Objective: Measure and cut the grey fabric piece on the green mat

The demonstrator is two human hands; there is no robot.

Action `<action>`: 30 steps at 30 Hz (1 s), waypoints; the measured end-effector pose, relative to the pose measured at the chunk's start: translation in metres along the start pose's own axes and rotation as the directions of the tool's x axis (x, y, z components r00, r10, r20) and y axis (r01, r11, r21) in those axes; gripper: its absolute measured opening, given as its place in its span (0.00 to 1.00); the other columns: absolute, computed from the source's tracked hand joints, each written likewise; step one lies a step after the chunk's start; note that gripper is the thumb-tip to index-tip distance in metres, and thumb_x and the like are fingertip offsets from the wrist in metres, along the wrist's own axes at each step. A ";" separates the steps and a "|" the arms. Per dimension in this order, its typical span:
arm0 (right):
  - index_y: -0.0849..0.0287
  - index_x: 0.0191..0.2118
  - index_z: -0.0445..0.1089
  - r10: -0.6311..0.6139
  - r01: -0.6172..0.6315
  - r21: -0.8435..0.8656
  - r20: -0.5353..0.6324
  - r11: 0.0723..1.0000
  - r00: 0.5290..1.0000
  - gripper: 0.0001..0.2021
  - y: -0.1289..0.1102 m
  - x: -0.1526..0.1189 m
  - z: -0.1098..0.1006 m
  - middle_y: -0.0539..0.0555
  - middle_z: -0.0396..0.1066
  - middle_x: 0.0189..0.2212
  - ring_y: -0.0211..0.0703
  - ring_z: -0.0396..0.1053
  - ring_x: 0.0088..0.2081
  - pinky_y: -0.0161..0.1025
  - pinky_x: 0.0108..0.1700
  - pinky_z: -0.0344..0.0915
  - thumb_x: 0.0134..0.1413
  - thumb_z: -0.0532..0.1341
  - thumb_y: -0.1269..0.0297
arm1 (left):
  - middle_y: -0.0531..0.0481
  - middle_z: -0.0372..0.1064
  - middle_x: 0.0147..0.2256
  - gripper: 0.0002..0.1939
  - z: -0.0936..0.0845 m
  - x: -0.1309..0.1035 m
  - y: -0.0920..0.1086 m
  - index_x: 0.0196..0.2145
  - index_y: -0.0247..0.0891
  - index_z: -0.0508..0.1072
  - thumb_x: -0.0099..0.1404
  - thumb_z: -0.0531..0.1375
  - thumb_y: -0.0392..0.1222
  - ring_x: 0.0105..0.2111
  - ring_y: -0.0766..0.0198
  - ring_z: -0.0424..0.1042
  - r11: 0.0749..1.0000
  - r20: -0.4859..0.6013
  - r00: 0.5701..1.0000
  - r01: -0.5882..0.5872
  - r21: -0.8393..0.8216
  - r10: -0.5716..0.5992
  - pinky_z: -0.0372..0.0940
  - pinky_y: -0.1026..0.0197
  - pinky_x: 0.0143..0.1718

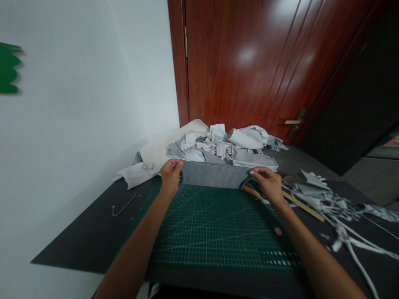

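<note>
A grey strip of fabric (213,175) is stretched between my two hands above the far edge of a green cutting mat (215,232). My left hand (171,173) pinches its upper left corner between thumb and fingers. At the upper right corner, my right hand (267,182) holds the cloth in the same kind of pinch. The lower edge of the strip hangs over the mat's gridlines. A small pink piece (278,231) lies on the mat near my right forearm.
Grey and white fabric scraps (199,145) are heaped behind the mat, before a wooden door (237,62). More strips and scraps (330,199) lie at the right, beside a wooden ruler (304,205). A thin cord (124,205) rests on the dark table (90,236).
</note>
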State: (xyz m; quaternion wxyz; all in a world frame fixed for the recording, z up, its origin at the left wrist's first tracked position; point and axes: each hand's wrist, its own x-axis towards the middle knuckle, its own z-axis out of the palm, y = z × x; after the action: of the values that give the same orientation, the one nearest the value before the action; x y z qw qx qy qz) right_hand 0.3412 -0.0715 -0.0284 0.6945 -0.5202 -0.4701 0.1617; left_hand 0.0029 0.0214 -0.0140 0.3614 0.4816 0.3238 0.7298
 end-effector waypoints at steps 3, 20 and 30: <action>0.55 0.27 0.78 0.008 -0.008 0.027 -0.013 1.000 1.000 0.11 0.000 0.001 0.000 0.50 0.78 0.25 0.44 0.72 0.26 0.42 0.32 0.71 0.39 0.75 0.56 | 0.55 0.70 0.25 0.18 -0.001 0.001 0.001 0.29 0.39 0.73 0.49 0.73 0.52 0.26 0.67 0.67 1.000 0.014 1.000 0.015 -0.024 -0.015 0.60 0.66 0.29; 0.55 0.36 0.76 -0.047 0.053 -0.065 0.084 0.996 0.995 0.18 -0.001 0.006 -0.002 0.47 0.72 0.24 0.43 0.68 0.26 0.41 0.33 0.67 0.40 0.73 0.52 | 0.54 0.70 0.24 0.20 -0.003 0.005 0.002 0.28 0.38 0.72 0.45 0.74 0.52 0.26 0.66 0.68 0.999 0.040 0.999 0.032 0.004 -0.032 0.61 0.65 0.30; 0.53 0.31 0.68 -0.035 0.047 -0.079 0.142 0.996 0.989 0.17 0.000 0.002 -0.001 0.50 0.72 0.28 0.45 0.69 0.31 0.42 0.37 0.67 0.50 0.67 0.44 | 0.54 0.69 0.24 0.16 -0.006 0.003 -0.004 0.30 0.39 0.71 0.53 0.67 0.53 0.25 0.65 0.67 0.987 0.028 1.000 -0.009 0.161 0.004 0.61 0.64 0.29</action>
State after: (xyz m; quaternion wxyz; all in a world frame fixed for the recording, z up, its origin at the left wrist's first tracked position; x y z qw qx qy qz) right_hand 0.3429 -0.0702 -0.0272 0.6408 -0.5258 -0.5348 0.1642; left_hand -0.0023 0.0254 -0.0182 0.3232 0.5204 0.3753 0.6956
